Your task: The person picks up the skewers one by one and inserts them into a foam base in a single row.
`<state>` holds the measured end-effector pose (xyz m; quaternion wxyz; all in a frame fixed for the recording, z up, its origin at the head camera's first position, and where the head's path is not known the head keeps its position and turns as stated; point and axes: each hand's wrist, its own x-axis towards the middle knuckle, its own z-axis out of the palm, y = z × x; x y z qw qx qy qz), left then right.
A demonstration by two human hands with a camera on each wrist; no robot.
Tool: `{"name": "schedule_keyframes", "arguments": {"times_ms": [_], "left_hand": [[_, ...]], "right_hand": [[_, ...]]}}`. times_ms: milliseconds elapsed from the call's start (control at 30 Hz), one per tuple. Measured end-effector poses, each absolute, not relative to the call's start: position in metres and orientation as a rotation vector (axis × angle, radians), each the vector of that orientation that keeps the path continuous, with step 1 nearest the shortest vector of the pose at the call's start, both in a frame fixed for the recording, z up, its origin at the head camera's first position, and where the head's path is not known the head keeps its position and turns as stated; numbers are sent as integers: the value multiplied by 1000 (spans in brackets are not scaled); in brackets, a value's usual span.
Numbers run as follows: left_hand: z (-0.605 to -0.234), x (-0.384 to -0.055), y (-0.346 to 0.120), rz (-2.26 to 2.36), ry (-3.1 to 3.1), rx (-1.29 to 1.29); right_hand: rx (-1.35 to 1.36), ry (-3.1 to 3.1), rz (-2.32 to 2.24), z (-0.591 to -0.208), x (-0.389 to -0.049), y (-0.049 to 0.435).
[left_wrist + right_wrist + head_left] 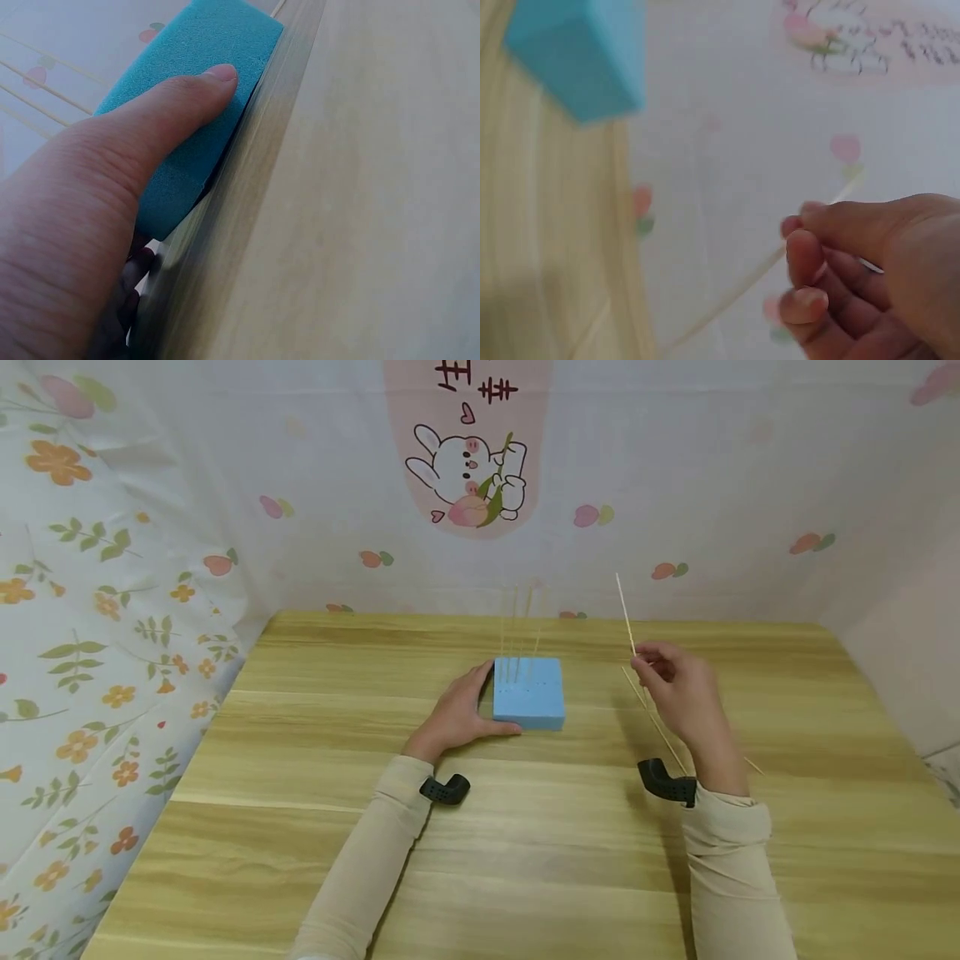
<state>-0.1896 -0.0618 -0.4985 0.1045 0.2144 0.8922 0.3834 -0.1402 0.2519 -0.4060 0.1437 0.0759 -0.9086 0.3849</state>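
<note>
Could not count surely the upright sticks (515, 635) — pale, very thin and almost lost against the patterned cloth (675, 468) in the head view. Saw the fingers of the left hand (459, 714) mostly hidden behind the blue block (528, 703), with only the thumb plain in the left wrist view. Found the block blurred and cut off by the top edge in the right wrist view, and the held stick (624, 607) blurred there also.

Saw the upright sticks standing in the top of the block, mainly toward its left and back, with small holes near their feet.

Found the block on the bench (570, 877), grasped at its left side by the left hand, with the thumb along the front face. Saw the held stick pinched by the right hand (682, 689) — raised, to the right of the block and apart from it. Noticed a loose stick (654, 722) lying on the bench near the right hand, partly covered by the forearm.
</note>
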Motion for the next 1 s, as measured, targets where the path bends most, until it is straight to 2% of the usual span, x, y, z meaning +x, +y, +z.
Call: {"name": "schedule_keyframes", "arguments": {"times_ms": [233, 433, 1000], "left_hand": [[-503, -189, -56, 1143, 2625, 657], [-502, -189, -54, 1145, 2635, 670], [-500, -192, -61, 1160, 2670, 670]], "right_hand": [[243, -2327, 1214, -395, -155, 207], [400, -2294, 1231, -398, -164, 183], [513, -2449, 1136, -409, -170, 166]]}}
